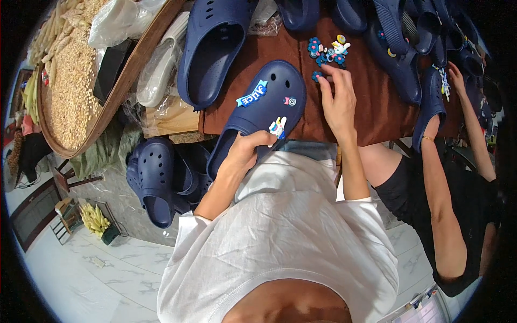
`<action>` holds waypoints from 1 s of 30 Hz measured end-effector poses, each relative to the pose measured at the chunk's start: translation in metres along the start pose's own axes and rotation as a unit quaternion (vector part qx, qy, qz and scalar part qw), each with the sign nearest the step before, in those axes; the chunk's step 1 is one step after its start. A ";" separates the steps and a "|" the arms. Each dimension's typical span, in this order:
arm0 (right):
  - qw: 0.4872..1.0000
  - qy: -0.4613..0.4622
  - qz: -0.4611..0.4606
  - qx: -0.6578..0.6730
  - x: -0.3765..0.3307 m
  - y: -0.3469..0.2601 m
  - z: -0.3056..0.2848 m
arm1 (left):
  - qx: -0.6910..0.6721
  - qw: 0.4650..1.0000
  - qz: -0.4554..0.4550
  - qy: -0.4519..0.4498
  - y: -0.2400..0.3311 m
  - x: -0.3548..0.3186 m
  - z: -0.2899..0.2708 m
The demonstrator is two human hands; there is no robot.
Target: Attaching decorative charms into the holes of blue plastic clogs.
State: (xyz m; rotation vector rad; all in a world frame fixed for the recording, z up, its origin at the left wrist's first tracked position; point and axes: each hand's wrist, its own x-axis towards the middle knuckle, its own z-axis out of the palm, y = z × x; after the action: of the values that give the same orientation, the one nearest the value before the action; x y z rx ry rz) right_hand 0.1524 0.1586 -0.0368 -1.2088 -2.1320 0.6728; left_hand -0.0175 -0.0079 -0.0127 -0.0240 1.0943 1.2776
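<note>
My left hand (242, 153) grips a navy clog (269, 102) by its side, over the table's near edge, with the toe pointing away. A blue banner charm (252, 94), a small pink-and-white swirl charm (290, 101) and a white figure charm (278, 127) sit on its upper. My left thumb lies against the white figure charm. To the right of the clog, the thumb and index finger of my right hand (340, 105) close around a blue flower charm (316, 76) at the cloth. Just beyond it lies a small pile of mixed charms (335, 53).
Brown cloth (366, 113) covers the table. A large navy clog (215, 59) and a pale shoe (164, 62) stand left; more clogs crowd the back right. A wooden-rimmed tray (132, 70) holds grains. At right, a co-worker's hands (431, 126) handle another clog. Several clogs (156, 172) hang below left.
</note>
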 end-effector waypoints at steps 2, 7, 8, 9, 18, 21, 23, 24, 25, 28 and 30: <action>0.999 0.002 -0.028 -0.037 0.006 0.008 0.008 | -0.042 0.996 0.027 -0.073 -0.002 0.005 -0.009; 0.997 -0.019 -0.035 -0.069 0.002 0.009 0.011 | -0.191 0.970 0.092 -0.115 -0.003 0.008 0.004; 0.998 -0.020 -0.026 -0.047 0.002 0.009 0.010 | -0.213 0.969 0.077 -0.102 -0.002 0.009 0.004; 0.998 -0.020 -0.026 -0.047 0.001 0.008 0.009 | -0.233 0.966 0.062 -0.089 0.000 0.009 0.005; 0.937 -0.112 0.067 0.324 0.008 -0.032 0.003 | -0.226 0.967 0.073 -0.094 -0.001 0.010 0.015; 0.953 -0.117 0.056 0.275 0.010 -0.040 0.003 | -0.216 0.969 0.072 -0.100 -0.006 0.011 0.008; 0.958 -0.116 0.060 0.256 0.009 -0.037 0.001 | -0.186 0.977 0.077 -0.075 -0.009 0.010 0.010; 0.962 -0.116 0.067 0.238 0.009 -0.036 0.001 | -0.177 0.976 0.080 -0.093 -0.010 0.010 0.011; 0.963 -0.113 0.066 0.237 0.008 -0.034 0.001 | -0.176 0.976 0.080 -0.097 -0.011 0.009 0.009; 0.949 -0.135 0.071 0.275 0.006 -0.027 -0.001 | -0.131 0.980 0.076 -0.128 -0.012 0.010 0.003; 0.936 -0.157 0.071 0.309 0.006 -0.027 -0.003 | -0.107 0.981 0.093 -0.133 -0.010 0.004 0.005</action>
State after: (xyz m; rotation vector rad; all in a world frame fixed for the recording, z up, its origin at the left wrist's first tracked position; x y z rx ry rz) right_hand 0.1362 0.1515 -0.0149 -0.9448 -1.8449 1.5497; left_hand -0.0067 -0.0054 -0.0183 0.0866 0.7397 1.5141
